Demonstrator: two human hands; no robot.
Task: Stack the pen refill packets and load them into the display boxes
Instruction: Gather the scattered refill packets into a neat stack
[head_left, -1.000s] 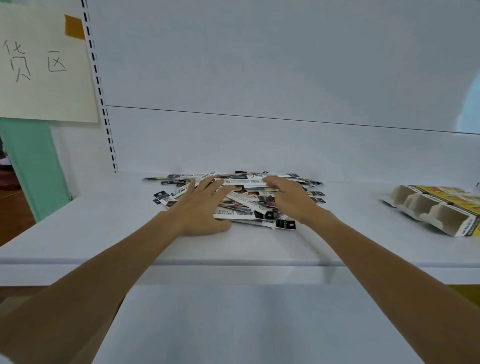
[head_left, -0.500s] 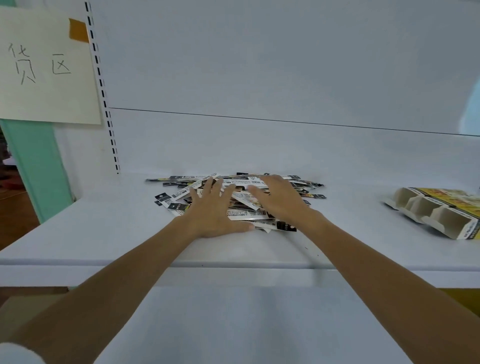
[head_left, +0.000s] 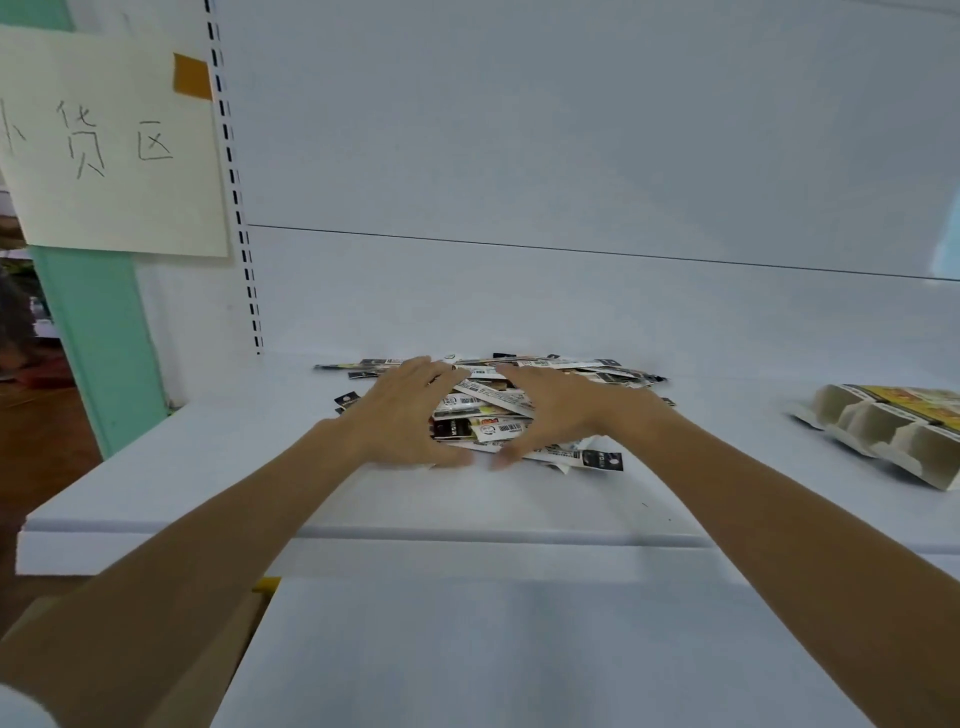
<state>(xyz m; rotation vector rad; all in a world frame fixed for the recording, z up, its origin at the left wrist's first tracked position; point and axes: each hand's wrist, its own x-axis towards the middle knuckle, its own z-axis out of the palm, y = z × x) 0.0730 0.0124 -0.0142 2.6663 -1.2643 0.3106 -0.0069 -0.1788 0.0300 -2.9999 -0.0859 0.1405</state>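
The step in hand looks to me like the gathering: the loose pen refill packets (head_left: 483, 415) are being drawn into one heap before any real stack is made. The left hand (head_left: 402, 415) and the right hand (head_left: 561, 410) lie on the two sides of the heap. Their fingers (head_left: 421, 366) are spread and almost straight and press on the packets, and the two thumbs nearly meet at the near edge. Nothing is pinched or lifted; both hands are flat and relaxed.

The packets are long, thin cards, white and black with barcodes. They lie crossed at many angles under and between the fingers, and some ends stick out beyond the fingertips and to the right of the right hand.

The next move, I think, asks to turn the packets all one way and square their edges. The display boxes (head_left: 893, 426) wait well to the right of the right fingers on the same shelf (head_left: 208, 467).
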